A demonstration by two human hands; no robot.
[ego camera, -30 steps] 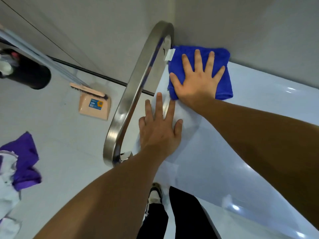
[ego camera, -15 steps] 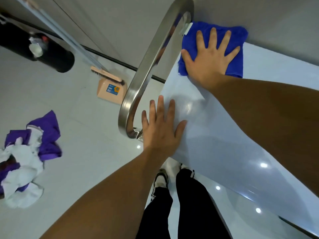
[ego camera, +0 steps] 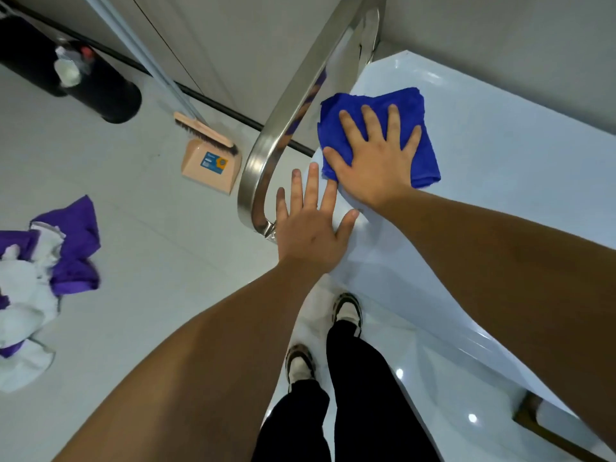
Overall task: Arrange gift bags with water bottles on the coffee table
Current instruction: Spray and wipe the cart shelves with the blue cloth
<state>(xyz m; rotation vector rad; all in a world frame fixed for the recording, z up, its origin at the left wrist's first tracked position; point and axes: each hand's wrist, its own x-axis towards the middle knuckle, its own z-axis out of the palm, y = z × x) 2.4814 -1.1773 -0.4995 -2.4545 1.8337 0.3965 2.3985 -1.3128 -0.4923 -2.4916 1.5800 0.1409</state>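
The right hand point(ego camera: 376, 161) lies flat, fingers spread, pressing a blue cloth point(ego camera: 413, 128) onto the glossy coffee table point(ego camera: 500, 201), evidently wiping. Beside it, the left hand point(ego camera: 310, 231) rests open on the tabletop, likely bracing. No gift bags or bottles visible.

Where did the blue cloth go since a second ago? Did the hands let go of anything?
The right hand slid the blue cloth away from the far corner by the wall, back along the white table toward the person. It ends up close to the left hand. Nothing was picked up or let go. The right hand stays flat on the cloth, the left stays flat on the table edge.
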